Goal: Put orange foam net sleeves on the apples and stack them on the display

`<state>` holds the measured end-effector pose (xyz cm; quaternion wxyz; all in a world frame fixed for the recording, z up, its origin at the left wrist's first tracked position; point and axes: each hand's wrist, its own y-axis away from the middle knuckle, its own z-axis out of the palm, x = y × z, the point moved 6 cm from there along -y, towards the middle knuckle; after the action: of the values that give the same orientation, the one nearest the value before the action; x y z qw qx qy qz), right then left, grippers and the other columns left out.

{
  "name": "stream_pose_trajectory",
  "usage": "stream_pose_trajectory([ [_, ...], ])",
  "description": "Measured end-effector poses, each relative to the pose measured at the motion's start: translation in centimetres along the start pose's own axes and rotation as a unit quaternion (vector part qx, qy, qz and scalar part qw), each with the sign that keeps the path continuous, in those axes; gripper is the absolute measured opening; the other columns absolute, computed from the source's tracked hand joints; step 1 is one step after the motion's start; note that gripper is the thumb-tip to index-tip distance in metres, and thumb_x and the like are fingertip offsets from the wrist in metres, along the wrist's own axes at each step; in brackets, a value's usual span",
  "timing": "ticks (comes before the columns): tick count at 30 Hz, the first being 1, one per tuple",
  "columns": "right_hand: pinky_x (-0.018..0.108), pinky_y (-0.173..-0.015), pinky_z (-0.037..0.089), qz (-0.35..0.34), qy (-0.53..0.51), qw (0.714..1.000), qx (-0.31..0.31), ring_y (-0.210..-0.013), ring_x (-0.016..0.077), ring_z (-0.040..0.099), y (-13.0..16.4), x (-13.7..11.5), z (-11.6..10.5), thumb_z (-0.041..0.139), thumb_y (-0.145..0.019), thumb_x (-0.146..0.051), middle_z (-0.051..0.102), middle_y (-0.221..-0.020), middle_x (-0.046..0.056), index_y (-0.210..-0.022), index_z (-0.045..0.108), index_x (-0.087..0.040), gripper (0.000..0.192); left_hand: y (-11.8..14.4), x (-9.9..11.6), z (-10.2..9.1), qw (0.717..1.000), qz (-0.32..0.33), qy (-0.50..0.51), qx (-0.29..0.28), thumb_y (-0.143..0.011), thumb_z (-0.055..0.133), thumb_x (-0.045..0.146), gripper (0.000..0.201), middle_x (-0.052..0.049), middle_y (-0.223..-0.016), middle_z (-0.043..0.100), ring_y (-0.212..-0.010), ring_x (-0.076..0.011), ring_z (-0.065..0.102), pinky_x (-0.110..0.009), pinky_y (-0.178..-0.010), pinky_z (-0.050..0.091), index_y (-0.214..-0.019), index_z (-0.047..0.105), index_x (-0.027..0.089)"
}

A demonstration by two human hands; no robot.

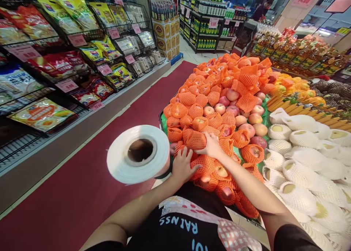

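Observation:
My right hand (211, 145) is closed on an apple in an orange foam net (195, 140), at the near left part of the apple heap. Just below it, my left hand (183, 166) rests with its fingers spread on the netted apples at the heap's edge, and nothing is gripped in it. Around both hands lie many more apples in orange foam nets (210, 174). Beyond my right hand, several bare red and yellow apples (246, 129) show among the nets. My right palm is hidden from this angle.
A large roll of plastic bags (156, 148) stands left of my hands. White-netted fruit (301, 174) lies to the right behind a small yellow fence (309, 110). Shelves of bagged goods (65, 60) line the left side, along a dark red floor strip (90, 163). Oil bottles (296, 57) stand behind.

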<state>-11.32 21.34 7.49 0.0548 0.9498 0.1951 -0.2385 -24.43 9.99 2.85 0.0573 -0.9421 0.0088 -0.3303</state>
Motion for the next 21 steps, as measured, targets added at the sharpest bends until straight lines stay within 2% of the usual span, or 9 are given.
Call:
stream_pose_trajectory([
  [2,0.055,-0.099,0.04,-0.053,0.087,0.994,-0.026,-0.113,0.04,0.056,-0.4,-0.6,0.9,0.086,-0.062,-0.05,0.069,-0.111,0.019,-0.133,0.055,-0.011,0.086,0.6,-0.3,-0.1,1.0,-0.004,-0.001,-0.005,-0.083,0.06,0.073,0.08,-0.025,-0.148,0.052,-0.135,-0.0452,0.045,-0.06,-0.113,0.036,-0.137,0.061,0.013],
  [4,0.061,-0.106,0.034,-0.093,0.139,0.985,-0.033,-0.121,0.0429,0.052,-0.6,-0.9,1.2,0.083,-0.068,-0.053,0.066,-0.125,0.024,-0.139,0.052,-0.008,0.089,1.1,-0.4,0.1,1.0,-0.002,-0.004,-0.015,-0.083,0.059,0.074,0.083,-0.025,-0.149,0.051,-0.136,-0.0452,0.044,-0.06,-0.112,0.037,-0.14,0.059,0.013],
  [6,0.066,-0.112,0.026,-0.11,0.174,0.978,-0.033,-0.128,0.0459,0.048,-0.7,-0.8,1.0,0.086,-0.067,-0.054,0.059,-0.137,0.027,-0.147,0.044,-0.006,0.102,1.4,-0.4,0.5,0.999,0.007,-0.011,-0.03,-0.084,0.057,0.074,0.084,-0.025,-0.151,0.049,-0.139,-0.045,0.043,-0.059,-0.112,0.038,-0.143,0.056,0.013],
  [9,0.064,-0.112,0.032,-0.155,0.19,0.969,-0.037,-0.129,0.045,0.049,-0.7,-1.2,0.4,0.093,-0.061,-0.043,0.052,-0.145,0.027,-0.159,0.027,-0.009,0.122,1.1,-0.1,0.9,0.999,0.027,-0.028,-0.038,-0.087,0.054,0.073,0.084,-0.025,-0.153,0.048,-0.142,-0.0445,0.041,-0.06,-0.114,0.037,-0.145,0.054,0.013],
  [10,0.06,-0.111,0.036,-0.178,0.188,0.964,-0.053,-0.129,0.0427,0.05,-0.6,-1.5,0.4,0.091,-0.064,-0.038,0.05,-0.147,0.025,-0.16,0.027,-0.014,0.118,0.8,0.1,0.9,0.998,0.03,-0.035,-0.033,-0.088,0.053,0.072,0.082,-0.026,-0.152,0.049,-0.141,-0.0445,0.042,-0.06,-0.115,0.036,-0.144,0.055,0.012],
  [12,0.052,-0.109,0.043,-0.206,0.186,0.955,-0.108,-0.133,0.0371,0.051,-0.7,-2.1,0.6,0.083,-0.077,-0.03,0.045,-0.154,0.02,-0.157,0.038,-0.024,0.092,0.0,0.3,0.9,0.998,0.03,-0.051,-0.016,-0.091,0.051,0.069,0.077,-0.026,-0.149,0.052,-0.139,-0.0443,0.044,-0.062,-0.116,0.033,-0.14,0.058,0.01],
  [14,0.045,-0.106,0.047,-0.194,0.195,0.948,-0.162,-0.134,0.0335,0.052,-1.1,-2.3,0.8,0.073,-0.085,-0.023,0.044,-0.156,0.015,-0.148,0.051,-0.028,0.067,-0.9,0.7,1.0,0.997,0.034,-0.066,-0.007,-0.094,0.048,0.066,0.072,-0.025,-0.146,0.054,-0.138,-0.0426,0.045,-0.062,-0.118,0.032,-0.136,0.061,0.008],
  [18,0.039,-0.09,0.055,-0.158,0.221,0.943,-0.192,-0.121,0.0337,0.062,-2.2,-2.9,0.7,0.073,-0.083,-0.017,0.056,-0.142,0.016,-0.136,0.06,-0.025,0.056,-2.1,1.0,1.8,0.995,0.054,-0.087,-0.021,-0.092,0.051,0.069,0.075,-0.024,-0.142,0.057,-0.136,-0.0406,0.047,-0.058,-0.116,0.037,-0.133,0.062,0.008],
  [21,0.036,-0.081,0.056,-0.145,0.236,0.94,-0.198,-0.104,0.0298,0.07,-2.6,-3.6,0.2,0.068,-0.087,-0.016,0.065,-0.126,0.014,-0.128,0.064,-0.024,0.042,-1.8,0.7,2.0,0.992,0.071,-0.099,-0.016,-0.089,0.053,0.071,0.078,-0.024,-0.143,0.057,-0.132,-0.0416,0.048,-0.06,-0.112,0.041,-0.136,0.062,0.01],
])
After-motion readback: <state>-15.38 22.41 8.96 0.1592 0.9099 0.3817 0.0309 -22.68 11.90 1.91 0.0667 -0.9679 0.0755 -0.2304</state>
